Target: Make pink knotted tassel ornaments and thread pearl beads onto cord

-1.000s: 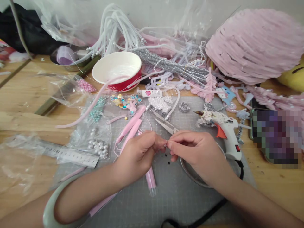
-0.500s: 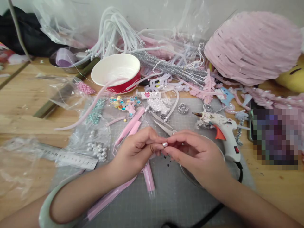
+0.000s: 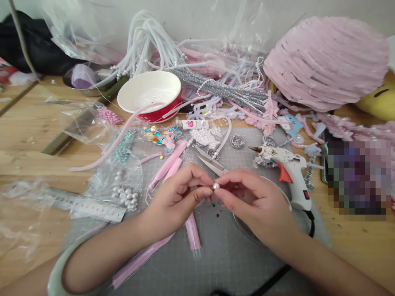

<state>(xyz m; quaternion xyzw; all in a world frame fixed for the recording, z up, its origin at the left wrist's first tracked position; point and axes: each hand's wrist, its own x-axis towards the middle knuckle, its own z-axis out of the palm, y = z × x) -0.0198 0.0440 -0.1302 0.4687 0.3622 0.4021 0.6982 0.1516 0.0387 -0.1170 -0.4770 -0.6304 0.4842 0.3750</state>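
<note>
A small pearl bead (image 3: 216, 186) sits between the fingertips of both hands, above the grey cutting mat (image 3: 228, 267). My right hand (image 3: 253, 193) pinches it between thumb and forefinger. My left hand (image 3: 182, 191), with a pale green bangle on its forearm, has thumb and forefinger closed at the bead's left side; what they pinch is too small to make out. Just behind the hands lie open scissors (image 3: 210, 161). Pink tassels (image 3: 168, 164) lie beneath and beside my left hand. A round dish (image 3: 247, 225) is partly hidden under my right hand.
A white glue gun (image 3: 293, 172) lies at the right, its black cord running to the front. Behind are a red and white bowl (image 3: 160, 96), silver stems (image 3: 222, 88) and white beads (image 3: 205, 137). A steel ruler (image 3: 89, 205) and bagged pearls (image 3: 125, 195) lie left.
The bead has shifted slightly right between the fingertips and shows more fully. My left fingertips have drawn back a little from it. The whole view has moved slightly.
</note>
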